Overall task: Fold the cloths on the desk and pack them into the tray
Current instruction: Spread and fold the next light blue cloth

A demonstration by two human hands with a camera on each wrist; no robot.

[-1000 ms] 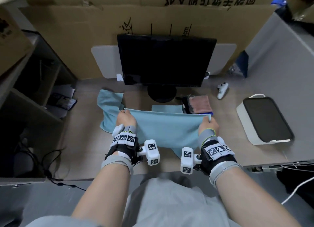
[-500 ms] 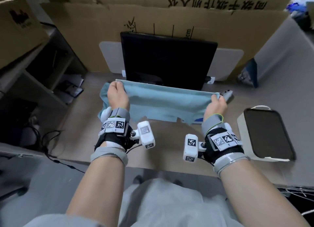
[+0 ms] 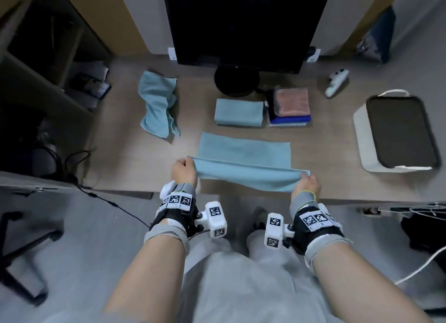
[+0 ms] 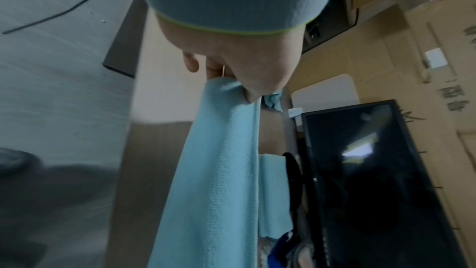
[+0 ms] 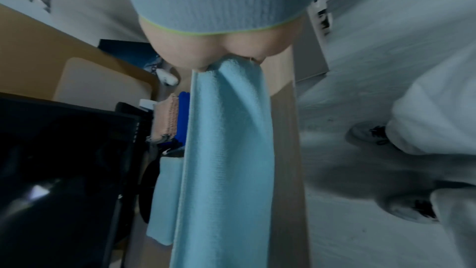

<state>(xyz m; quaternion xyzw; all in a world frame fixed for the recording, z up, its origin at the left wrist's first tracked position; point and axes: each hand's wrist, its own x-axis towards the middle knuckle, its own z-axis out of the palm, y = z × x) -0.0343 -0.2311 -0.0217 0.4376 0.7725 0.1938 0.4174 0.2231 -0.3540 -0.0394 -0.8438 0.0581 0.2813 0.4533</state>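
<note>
A light blue cloth point(image 3: 243, 163) is stretched between my hands over the desk's front edge, its far half lying flat on the desk. My left hand point(image 3: 184, 169) pinches its left corner and my right hand point(image 3: 306, 181) pinches its right corner. The wrist views show the same cloth point(image 4: 213, 170) point(image 5: 226, 150) running out from each grip. A folded light blue cloth point(image 3: 238, 111) lies behind it. A crumpled light blue cloth point(image 3: 158, 105) lies at the left. Pink and blue folded cloths point(image 3: 292, 105) are stacked in front of the monitor. The dark tray point(image 3: 400, 132) sits at the right.
A black monitor point(image 3: 243, 25) on a round stand occupies the back middle of the desk point(image 3: 120, 153). A white controller point(image 3: 335, 82) lies right of it. Shelving stands to the left, cardboard behind, and a black cable hangs off the desk's front left.
Both hands have brought the cloth down from in front of the monitor and back toward me, laying its far part on the desk. The head view has tilted downward.
</note>
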